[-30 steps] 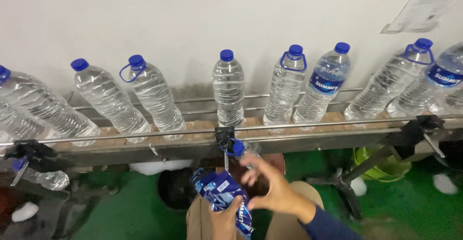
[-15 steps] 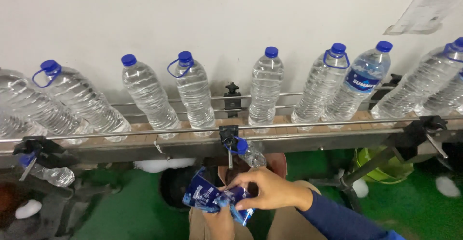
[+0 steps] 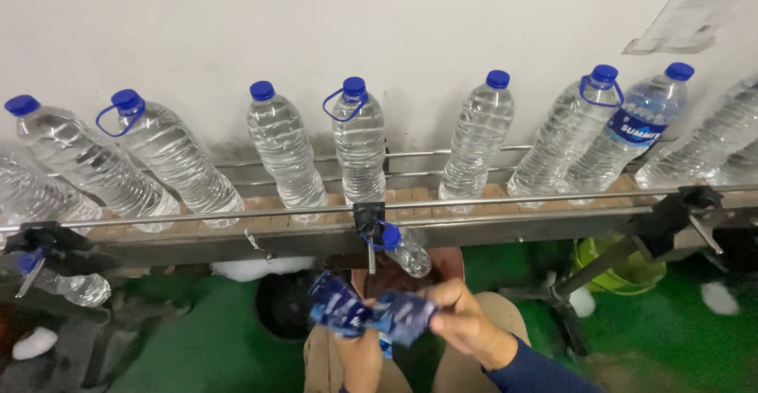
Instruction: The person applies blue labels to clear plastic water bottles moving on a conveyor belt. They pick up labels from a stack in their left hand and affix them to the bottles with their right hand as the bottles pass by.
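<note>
Low in the head view both my hands hold a bundle of blue printed labels [image 3: 371, 314]. My right hand [image 3: 466, 322], in a dark blue sleeve, pinches one label at the bundle's right end. My left hand [image 3: 359, 353] grips the bundle from below and is mostly hidden by it. Above them, several clear water bottles with blue caps stand in a row on a conveyor [image 3: 505, 219]; the bottle [image 3: 359, 148] straight ahead has a blue handle loop. One bottle [image 3: 636, 136] at the right carries a blue label.
A black bracket [image 3: 369, 219] clamps the conveyor's front guide rail just above my hands, with a small bottle [image 3: 407, 252] hanging by it. Another small bottle [image 3: 75, 286] hangs at the left. A green bucket [image 3: 608, 271] sits on the green floor. A white wall is behind.
The bottles have travelled to the right along the conveyor. My right hand has pulled a label sideways off the bundle, which has spread out wider.
</note>
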